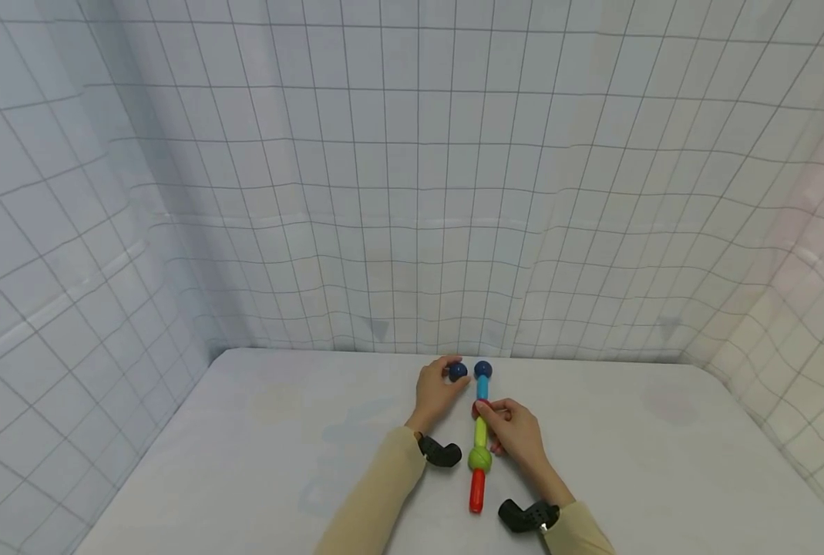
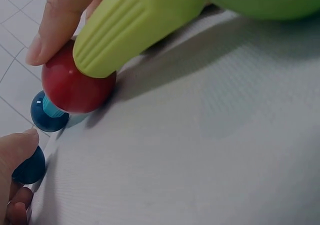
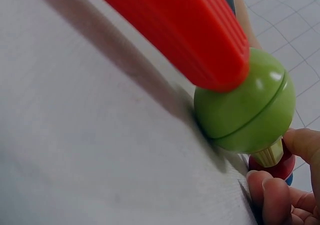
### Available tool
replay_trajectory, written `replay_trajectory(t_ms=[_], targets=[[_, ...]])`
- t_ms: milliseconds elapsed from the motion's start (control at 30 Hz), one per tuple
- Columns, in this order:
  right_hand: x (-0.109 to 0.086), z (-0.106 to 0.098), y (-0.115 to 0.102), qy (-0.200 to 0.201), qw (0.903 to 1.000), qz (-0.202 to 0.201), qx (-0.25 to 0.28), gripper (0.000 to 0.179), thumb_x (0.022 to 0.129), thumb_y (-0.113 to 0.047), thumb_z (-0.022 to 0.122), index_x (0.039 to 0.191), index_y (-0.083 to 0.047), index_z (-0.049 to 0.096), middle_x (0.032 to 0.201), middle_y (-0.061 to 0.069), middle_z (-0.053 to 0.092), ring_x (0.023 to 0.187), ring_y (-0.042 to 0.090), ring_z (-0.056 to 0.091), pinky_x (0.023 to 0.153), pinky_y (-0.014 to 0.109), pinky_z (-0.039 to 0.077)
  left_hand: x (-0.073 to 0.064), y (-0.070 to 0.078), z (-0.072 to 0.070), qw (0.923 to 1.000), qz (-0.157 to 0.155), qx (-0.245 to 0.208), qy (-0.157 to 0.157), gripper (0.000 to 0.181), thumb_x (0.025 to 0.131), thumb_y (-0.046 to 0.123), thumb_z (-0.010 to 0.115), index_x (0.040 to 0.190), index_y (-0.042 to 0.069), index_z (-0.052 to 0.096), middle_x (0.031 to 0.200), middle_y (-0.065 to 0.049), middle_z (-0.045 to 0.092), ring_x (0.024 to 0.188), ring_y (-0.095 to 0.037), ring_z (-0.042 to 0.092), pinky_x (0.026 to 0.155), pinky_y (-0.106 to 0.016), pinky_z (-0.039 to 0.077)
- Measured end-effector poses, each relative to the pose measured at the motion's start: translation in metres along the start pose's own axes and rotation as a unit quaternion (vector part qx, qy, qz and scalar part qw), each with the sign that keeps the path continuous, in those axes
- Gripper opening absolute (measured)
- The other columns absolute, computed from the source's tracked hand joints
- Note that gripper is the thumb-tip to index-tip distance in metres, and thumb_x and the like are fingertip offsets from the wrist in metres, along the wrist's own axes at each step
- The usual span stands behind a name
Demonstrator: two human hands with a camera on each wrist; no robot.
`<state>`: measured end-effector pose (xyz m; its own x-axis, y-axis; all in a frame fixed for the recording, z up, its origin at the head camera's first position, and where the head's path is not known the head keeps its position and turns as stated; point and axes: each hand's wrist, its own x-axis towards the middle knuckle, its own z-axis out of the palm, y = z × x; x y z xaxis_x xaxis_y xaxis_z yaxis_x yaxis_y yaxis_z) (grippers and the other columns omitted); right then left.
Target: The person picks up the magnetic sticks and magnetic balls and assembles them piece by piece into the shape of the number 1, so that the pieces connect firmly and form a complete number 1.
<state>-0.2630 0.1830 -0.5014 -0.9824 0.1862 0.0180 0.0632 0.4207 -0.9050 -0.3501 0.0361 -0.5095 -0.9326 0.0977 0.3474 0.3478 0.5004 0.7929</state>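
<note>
A straight chain of balls and rods lies on the table. From the far end it runs dark blue ball, light blue rod, red ball, yellow-green rod, green ball and red rod. My right hand pinches the red ball between thumb and fingers. Just left of the chain's far end, my left hand grips a loose dark blue ball, its thumb and fingers curled around the sides. This ball stands apart from the chain.
A white table carries everything. White grid-patterned sheeting hangs behind it and on both sides. Each wrist wears a black camera, one on the left wrist and one on the right wrist.
</note>
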Motion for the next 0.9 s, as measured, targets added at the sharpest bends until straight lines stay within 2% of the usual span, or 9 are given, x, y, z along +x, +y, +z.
replay_trajectory(t_ms=[300, 600, 900], targets=[[0.000, -0.001, 0.001, 0.004, 1.0000, -0.002, 0.000, 0.046, 0.085, -0.043, 0.069, 0.103, -0.001, 0.064, 0.060, 0.000, 0.055, 0.038, 0.014, 0.049, 0.039, 0.025, 0.043, 0.000, -0.002, 0.000, 0.9999, -0.002, 0.004, 0.012, 0.031, 0.082, 0.023, 0.075, 0.110, 0.011, 0.068, 0.102, -0.004, 0.066, 0.088, -0.019, 0.057, 0.079, -0.034, 0.044], [0.001, -0.001, 0.003, 0.004, 1.0000, -0.001, 0.004, 0.049, 0.084, -0.046, 0.069, 0.104, -0.002, 0.064, 0.060, 0.001, 0.055, 0.038, 0.014, 0.049, 0.039, 0.025, 0.043, 0.000, -0.009, -0.005, 0.9998, 0.009, -0.020, -0.003, 0.031, 0.082, 0.020, 0.075, 0.109, 0.007, 0.067, 0.090, -0.002, 0.064, 0.079, -0.014, 0.053, 0.071, -0.027, 0.044], [0.000, -0.001, 0.003, 0.003, 1.0000, -0.001, 0.003, 0.050, 0.082, -0.046, 0.070, 0.105, -0.002, 0.064, 0.058, 0.001, 0.054, 0.038, 0.014, 0.049, 0.039, 0.025, 0.043, -0.005, -0.009, -0.015, 0.9986, -0.012, -0.049, -0.014, 0.033, 0.084, 0.022, 0.073, 0.112, 0.006, 0.065, 0.100, -0.007, 0.065, 0.085, -0.017, 0.059, 0.075, -0.028, 0.049]])
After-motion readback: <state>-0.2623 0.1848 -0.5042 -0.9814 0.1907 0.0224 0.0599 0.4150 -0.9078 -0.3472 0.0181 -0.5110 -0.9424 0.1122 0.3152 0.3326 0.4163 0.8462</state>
